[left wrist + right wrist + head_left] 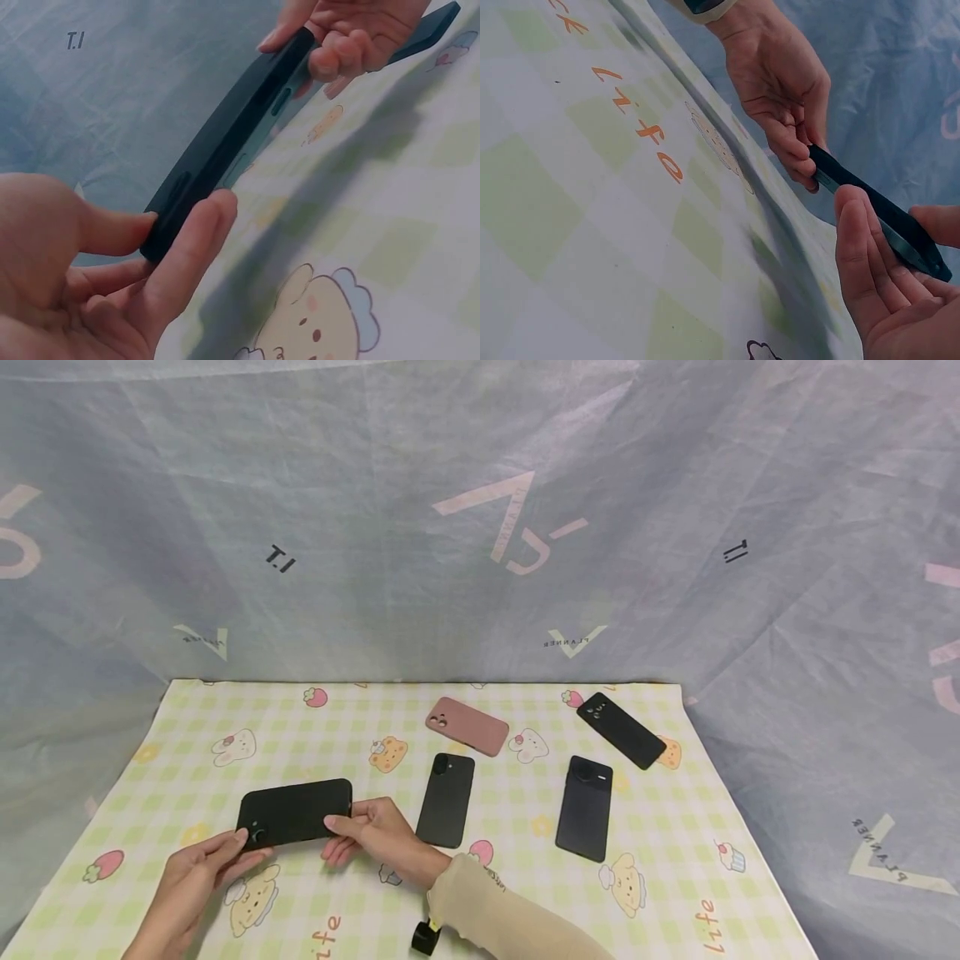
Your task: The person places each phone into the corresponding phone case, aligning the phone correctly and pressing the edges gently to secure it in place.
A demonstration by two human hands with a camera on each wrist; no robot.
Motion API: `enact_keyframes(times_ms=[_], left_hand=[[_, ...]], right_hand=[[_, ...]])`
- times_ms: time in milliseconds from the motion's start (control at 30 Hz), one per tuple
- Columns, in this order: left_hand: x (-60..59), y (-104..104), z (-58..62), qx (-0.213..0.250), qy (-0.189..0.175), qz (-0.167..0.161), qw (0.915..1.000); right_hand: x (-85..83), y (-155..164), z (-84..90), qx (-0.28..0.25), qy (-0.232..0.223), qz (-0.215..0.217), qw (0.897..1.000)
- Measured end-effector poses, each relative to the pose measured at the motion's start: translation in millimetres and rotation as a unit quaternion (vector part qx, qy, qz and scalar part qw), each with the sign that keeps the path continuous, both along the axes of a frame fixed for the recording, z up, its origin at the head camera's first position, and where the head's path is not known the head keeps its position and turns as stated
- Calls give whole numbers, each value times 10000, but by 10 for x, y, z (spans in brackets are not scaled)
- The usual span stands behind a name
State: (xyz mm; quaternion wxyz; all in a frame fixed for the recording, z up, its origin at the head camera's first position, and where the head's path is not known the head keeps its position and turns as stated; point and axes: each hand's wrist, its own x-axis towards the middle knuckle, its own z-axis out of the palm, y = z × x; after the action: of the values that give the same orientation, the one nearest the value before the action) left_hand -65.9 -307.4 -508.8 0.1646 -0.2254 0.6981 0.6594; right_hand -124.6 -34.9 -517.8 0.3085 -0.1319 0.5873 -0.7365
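Note:
Tilted up over the left part of the table is a black phone case, its camera cutout at the lower left. A phone's paler side shows along the case's underside in the left wrist view. My left hand pinches the camera end between thumb and fingers. The opposite end is pinched by my right hand, thumb on the back and fingers underneath. Right of that hand lies a dark grey phone with its back up. The phone's screen side is hidden.
Behind the grey phone lies a pink phone case. Farther right are a dark phone and another black phone case. A checked cloth covers the table, with grey fabric hanging behind it.

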Motion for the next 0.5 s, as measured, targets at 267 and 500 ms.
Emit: enact_keyframes(times_ms=[267,500], left_hand=[[8,-33,-5,-176,108,-327,9992],[30,-30,-1,-201,131,-322,9992]], right_hand=[[-4,4,-9,1,-15,-10,10000],[-6,15,-11,27,-20,9,10000]])
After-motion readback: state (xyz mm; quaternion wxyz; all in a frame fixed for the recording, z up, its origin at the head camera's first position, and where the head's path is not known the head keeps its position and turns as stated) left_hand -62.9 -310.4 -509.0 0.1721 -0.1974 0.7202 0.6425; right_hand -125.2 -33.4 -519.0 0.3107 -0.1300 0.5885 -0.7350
